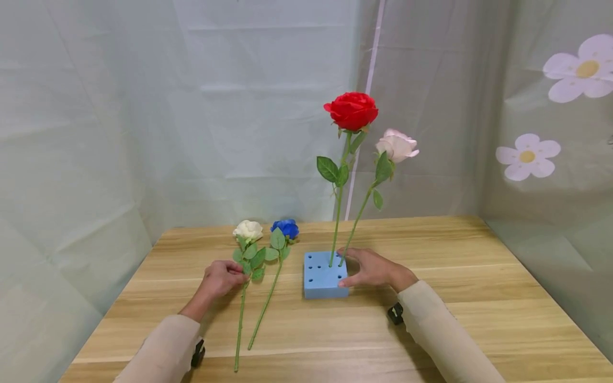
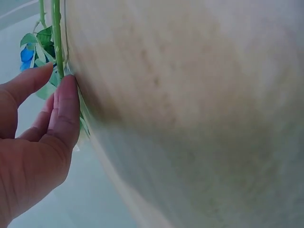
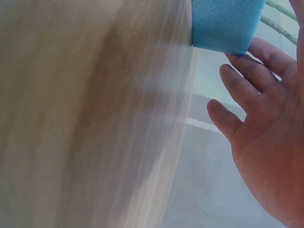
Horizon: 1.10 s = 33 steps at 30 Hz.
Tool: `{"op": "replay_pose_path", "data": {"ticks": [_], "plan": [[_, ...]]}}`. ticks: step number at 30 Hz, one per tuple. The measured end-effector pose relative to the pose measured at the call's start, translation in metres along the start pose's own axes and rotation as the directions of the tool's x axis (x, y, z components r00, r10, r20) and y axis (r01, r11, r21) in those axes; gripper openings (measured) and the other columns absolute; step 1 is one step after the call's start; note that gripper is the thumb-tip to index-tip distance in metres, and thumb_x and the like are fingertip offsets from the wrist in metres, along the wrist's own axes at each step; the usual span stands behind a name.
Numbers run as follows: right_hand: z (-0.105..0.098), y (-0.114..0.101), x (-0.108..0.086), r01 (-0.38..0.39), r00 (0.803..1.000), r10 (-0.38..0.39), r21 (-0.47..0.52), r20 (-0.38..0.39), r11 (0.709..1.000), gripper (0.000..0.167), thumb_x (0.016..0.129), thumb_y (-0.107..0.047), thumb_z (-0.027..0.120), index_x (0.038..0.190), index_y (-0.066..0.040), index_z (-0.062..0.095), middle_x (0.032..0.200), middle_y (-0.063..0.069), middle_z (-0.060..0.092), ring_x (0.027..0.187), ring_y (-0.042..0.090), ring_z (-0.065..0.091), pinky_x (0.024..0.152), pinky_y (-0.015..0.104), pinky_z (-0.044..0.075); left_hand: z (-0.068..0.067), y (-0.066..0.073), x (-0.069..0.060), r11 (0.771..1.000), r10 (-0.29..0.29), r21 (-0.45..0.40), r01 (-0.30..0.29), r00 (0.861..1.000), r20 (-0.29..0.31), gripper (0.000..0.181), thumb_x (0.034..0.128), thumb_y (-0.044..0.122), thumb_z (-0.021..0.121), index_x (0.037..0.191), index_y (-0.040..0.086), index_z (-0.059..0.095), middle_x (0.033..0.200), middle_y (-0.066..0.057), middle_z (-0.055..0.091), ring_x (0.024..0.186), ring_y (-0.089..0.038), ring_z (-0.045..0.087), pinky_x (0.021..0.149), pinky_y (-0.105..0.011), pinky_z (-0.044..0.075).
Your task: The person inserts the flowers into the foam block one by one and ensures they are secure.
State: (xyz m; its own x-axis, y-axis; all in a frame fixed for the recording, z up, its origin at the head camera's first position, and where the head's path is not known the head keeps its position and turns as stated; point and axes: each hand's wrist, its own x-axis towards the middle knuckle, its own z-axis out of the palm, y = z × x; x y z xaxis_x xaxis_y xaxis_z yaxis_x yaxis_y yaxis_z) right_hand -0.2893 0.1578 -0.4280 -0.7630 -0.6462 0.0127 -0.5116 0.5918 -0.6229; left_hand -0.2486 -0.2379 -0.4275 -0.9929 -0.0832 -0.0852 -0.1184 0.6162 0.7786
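Note:
In the head view, a white rose and a blue rose lie on the table at left. My left hand pinches the white rose's stem just below its leaves, between thumb and fingertips. A light blue foam block with several holes sits to the right of them. A red rose and a pale pink rose stand in it, the pink one leaning right. My right hand holds the block's right side between thumb and fingers; the fingertips touch its edge in the right wrist view.
The wooden table reaches back to a pale curtain. At right hangs a curtain printed with large flowers. The two standing roses rise high above the block, close to my right hand.

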Motion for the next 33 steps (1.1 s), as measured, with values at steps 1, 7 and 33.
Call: {"op": "replay_pose_path", "data": {"ticks": [1,7,33], "plan": [[-0.0002,-0.0002,-0.0001,-0.001,1.000,0.001,0.001,0.001,1.000,0.090,0.082,-0.049,0.080,0.149,-0.003,0.042,0.152,0.015,0.044,0.142,0.036,0.035,0.115,0.053,0.031,0.0004,0.0002,0.0001,1.000,-0.015,-0.016,0.016,1.000,0.014,0.025,0.0800,0.001,0.079,0.097,-0.010,0.065,0.080,-0.010,0.069,0.065,-0.014,0.065,0.059,-0.026,0.056],[-0.0006,0.0009,-0.0005,-0.001,1.000,0.001,-0.005,-0.003,1.000,0.089,0.082,-0.049,0.080,0.149,-0.003,0.043,0.152,0.013,0.044,0.142,0.035,0.036,0.115,0.053,0.031,0.0026,0.0020,0.0017,0.993,-0.104,-0.052,0.107,0.993,0.060,0.027,0.0784,-0.002,0.079,0.094,-0.008,0.058,0.078,-0.013,0.065,0.059,-0.015,0.066,0.056,-0.028,0.057],[-0.0001,0.0019,0.0008,-0.001,1.000,0.001,0.001,0.004,1.000,0.091,0.081,-0.052,0.080,0.150,-0.005,0.043,0.151,0.015,0.045,0.140,0.036,0.038,0.113,0.054,0.034,0.0017,0.0036,-0.0020,0.967,-0.192,-0.131,0.220,0.962,0.196,0.014,0.0894,0.000,0.071,0.096,-0.012,0.066,0.075,-0.008,0.064,0.056,-0.009,0.062,0.056,-0.022,0.057]]}}
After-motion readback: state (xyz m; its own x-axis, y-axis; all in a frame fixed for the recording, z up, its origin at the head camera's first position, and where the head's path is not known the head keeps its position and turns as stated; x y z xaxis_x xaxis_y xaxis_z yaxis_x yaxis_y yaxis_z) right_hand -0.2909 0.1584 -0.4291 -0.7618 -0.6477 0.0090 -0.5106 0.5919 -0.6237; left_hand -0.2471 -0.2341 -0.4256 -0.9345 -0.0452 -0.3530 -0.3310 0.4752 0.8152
